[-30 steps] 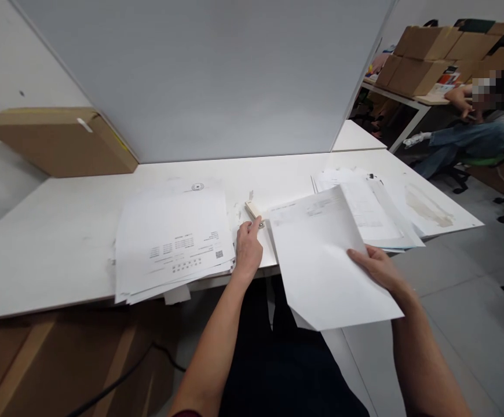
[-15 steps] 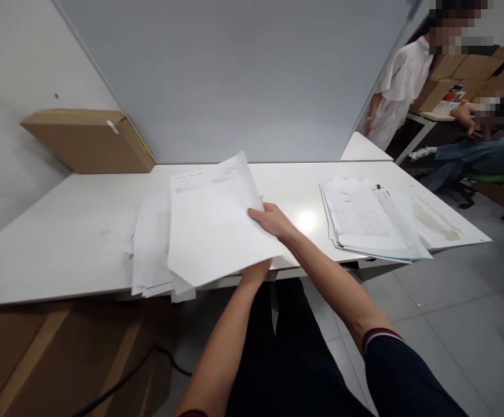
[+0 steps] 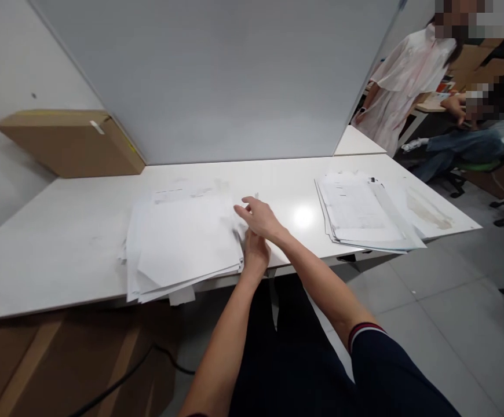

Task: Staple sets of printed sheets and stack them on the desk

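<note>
A stack of white printed papers [image 3: 186, 237] lies on the left half of the white table, its sheets slightly out of line. My left hand [image 3: 257, 255] is curled at the stack's right edge, where several sheet edges bend up beside it. Its fingertips are partly hidden behind my right hand. Just above it, my right hand [image 3: 259, 217] crosses over with fingers stretched to the left and apart, and no paper shows in it. The right hand is slightly blurred.
Another pile of papers [image 3: 360, 211] with a black clip lies on the table's [image 3: 284, 174] right side. A cardboard box [image 3: 73, 145] stands at the back left, against a grey panel [image 3: 234, 81]. Two people are off to the right, one standing [image 3: 404, 81].
The large top sheet, lifted and tilted in my right hand before, now lies flat on the stack. My right hand has let go of it. My left hand has come out from beneath it.
</note>
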